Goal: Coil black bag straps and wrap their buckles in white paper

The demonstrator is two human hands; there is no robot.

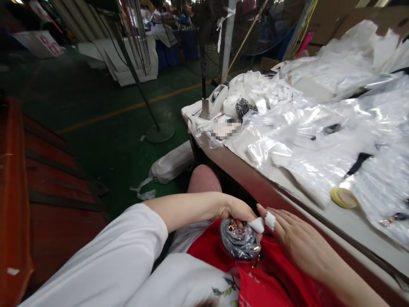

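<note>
My left hand (234, 210) is closed around the top of a bundle of grey straps with gold metal parts wrapped in clear plastic (239, 241). The bundle rests on red cloth (271, 277) in my lap. My right hand (295, 238) lies just right of the bundle, fingers together and stretched, with white tape (270, 220) wrapped on a fingertip that touches the bundle's upper edge. A second taped fingertip (256, 224) presses against the plastic.
A table (252, 179) to my right carries heaps of clear plastic bags (335, 128), white pieces (262, 91), a tape dispenser (214, 102) and a yellow tape roll (343, 198). A fan stand (159, 132) and a white sack (171, 164) sit on the green floor; red boards (47, 192) at left.
</note>
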